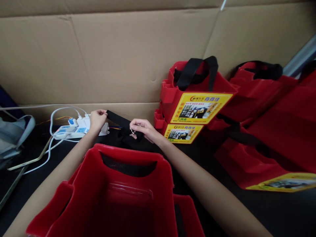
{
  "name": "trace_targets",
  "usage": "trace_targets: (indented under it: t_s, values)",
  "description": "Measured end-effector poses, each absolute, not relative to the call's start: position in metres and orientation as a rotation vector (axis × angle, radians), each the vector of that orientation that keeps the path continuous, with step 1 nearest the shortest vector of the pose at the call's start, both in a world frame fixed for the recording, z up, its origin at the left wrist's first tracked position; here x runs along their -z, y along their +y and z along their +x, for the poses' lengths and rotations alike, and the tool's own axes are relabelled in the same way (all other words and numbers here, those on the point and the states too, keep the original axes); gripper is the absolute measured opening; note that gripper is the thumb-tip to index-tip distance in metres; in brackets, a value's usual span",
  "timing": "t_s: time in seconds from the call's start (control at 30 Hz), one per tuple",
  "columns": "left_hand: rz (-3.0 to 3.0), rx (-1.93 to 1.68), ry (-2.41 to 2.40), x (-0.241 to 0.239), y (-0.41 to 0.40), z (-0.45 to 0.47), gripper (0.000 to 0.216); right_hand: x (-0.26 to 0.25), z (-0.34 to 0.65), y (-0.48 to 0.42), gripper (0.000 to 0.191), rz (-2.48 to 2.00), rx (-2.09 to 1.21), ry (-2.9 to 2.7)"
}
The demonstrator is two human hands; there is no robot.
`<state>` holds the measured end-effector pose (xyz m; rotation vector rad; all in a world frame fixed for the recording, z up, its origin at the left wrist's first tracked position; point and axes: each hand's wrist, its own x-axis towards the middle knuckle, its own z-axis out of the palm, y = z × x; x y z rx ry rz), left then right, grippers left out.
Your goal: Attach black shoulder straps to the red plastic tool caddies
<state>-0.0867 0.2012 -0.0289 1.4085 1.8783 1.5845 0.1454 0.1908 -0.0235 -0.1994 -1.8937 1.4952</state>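
- left hand [97,119] pinches one end of a black strap [118,120], beside a white power strip [79,128].
- right hand [142,128] grips the strap's other end, at a metal ring [133,132].
- the strap stretches just beyond an open red bag [118,197]'s far rim.
- 2 labelled red bags [195,98] stand against the cardboard [111,56].

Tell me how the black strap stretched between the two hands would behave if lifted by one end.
The black strap would probably hang limp: it looks like flat woven webbing and already sags between the left hand and right hand. It seems light, since fingertip pinches hold it up. The metal ring at the right hand might weigh that end down slightly.
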Motion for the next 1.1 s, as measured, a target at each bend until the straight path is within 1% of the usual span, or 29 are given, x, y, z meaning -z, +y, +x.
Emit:
trace_targets:
  t_s: [0.13,0.23,0.37,0.4,0.5,0.57,0.7,0.93,1.1]
  values:
    - [1.495,-1.538,1.898,0.025,0.201,-0.087,0.022,0.015,0.149,0.189,0.019,-0.181,-1.512,-1.918]
    - [1.616,-1.507,1.788,0.009,0.195,-0.079,0.017,0.001,0.154,0.184,0.015,-0.175,-1.512,-1.941]
    - [1.805,-1.448,1.527,-0.023,0.172,-0.056,0.027,-0.022,0.16,0.173,0.013,-0.128,-1.506,-2.069]
    - [1.857,-1.371,1.444,-0.03,0.165,-0.05,0.027,-0.026,0.161,0.171,0.014,-0.109,-1.502,-2.097]
    - [1.977,-0.996,1.127,-0.043,0.145,-0.037,0.025,-0.036,0.166,0.167,0.018,-0.076,-1.483,-2.142]
    - [1.979,-0.861,0.99,-0.046,0.139,-0.033,0.023,-0.04,0.169,0.166,0.021,-0.086,-1.459,-2.159]
    - [1.986,-0.893,1.01,-0.047,0.139,-0.034,0.02,-0.044,0.174,0.169,0.024,-0.157,-1.406,-2.169]
    - [1.971,-0.796,1.155,-0.055,0.133,-0.033,0.022,-0.044,0.172,0.174,0.017,-0.303,-1.257,-2.156]
    - [1.861,-0.919,1.17,-0.056,0.129,-0.028,0.018,-0.042,0.169,0.172,0.024,-0.285,-1.11,-2.173]
